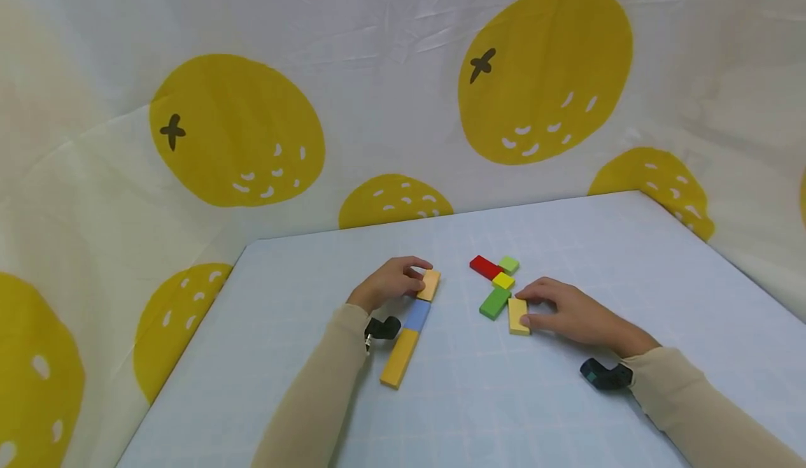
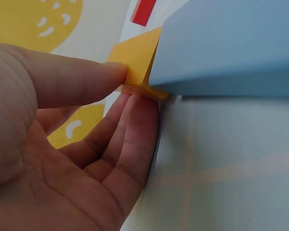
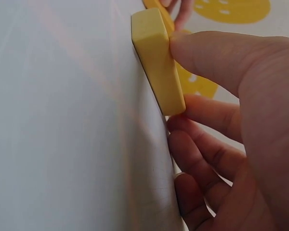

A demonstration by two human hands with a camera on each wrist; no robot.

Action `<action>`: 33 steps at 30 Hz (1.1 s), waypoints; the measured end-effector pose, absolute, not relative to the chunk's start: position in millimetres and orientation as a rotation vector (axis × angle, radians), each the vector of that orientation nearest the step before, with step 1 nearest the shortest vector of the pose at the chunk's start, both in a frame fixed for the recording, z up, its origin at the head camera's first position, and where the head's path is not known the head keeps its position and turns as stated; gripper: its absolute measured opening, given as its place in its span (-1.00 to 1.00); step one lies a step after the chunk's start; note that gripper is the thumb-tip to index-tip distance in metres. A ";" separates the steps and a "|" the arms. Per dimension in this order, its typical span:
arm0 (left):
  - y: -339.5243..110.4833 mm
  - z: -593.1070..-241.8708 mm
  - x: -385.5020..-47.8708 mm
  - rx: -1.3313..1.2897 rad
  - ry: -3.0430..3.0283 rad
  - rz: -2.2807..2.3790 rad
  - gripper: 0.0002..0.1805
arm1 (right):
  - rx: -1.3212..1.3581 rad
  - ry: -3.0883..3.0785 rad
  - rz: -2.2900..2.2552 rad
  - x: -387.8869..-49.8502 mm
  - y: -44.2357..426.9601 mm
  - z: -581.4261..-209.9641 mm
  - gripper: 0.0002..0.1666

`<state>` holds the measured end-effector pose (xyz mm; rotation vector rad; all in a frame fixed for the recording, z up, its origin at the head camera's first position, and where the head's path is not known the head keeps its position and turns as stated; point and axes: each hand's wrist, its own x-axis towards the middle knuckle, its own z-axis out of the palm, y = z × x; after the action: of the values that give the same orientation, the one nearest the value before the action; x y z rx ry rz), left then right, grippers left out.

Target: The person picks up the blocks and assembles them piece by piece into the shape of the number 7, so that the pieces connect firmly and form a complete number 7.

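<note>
My left hand pinches a light orange block between thumb and fingers. That block lies at the far end of a line, against a blue block, with a longer orange block at the near end. In the left wrist view the thumb presses one side of the orange block, with fingertips below. A pale yellow block is held by my right hand, thumb at its near end and a finger at its far end. It lies beside a green block.
Beyond the green block sit a small yellow block, a red block and a light green block, grouped closely. A pale checked cloth covers the table. Behind hangs a white curtain printed with yellow fruit.
</note>
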<state>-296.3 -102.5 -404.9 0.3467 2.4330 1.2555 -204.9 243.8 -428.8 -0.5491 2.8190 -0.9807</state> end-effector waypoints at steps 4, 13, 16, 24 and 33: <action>-103.9 -406.2 -295.7 0.346 2.442 1.246 -0.63 | -0.545 2.829 -0.987 -204.7 242.5 -429.4 -0.35; -101.6 -407.9 -297.0 0.334 2.464 1.238 -0.63 | -0.550 2.845 -0.980 -205.2 243.1 -429.2 -0.33; -101.3 -407.1 -296.6 0.338 2.461 1.240 -0.63 | -0.552 2.842 -0.986 -205.7 243.1 -430.0 -0.33; -100.5 -405.4 -293.4 0.344 2.499 1.208 -0.61 | -0.543 2.844 -0.972 -206.8 242.9 -431.7 -0.31; -98.9 -406.7 -293.1 0.296 2.522 1.167 -0.61 | -0.524 2.832 -0.976 -206.0 242.8 -431.3 -0.32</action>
<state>-293.1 -98.9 -406.7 0.2965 2.5218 1.1671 -206.0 242.8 -431.3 -0.5238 2.8317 -0.9763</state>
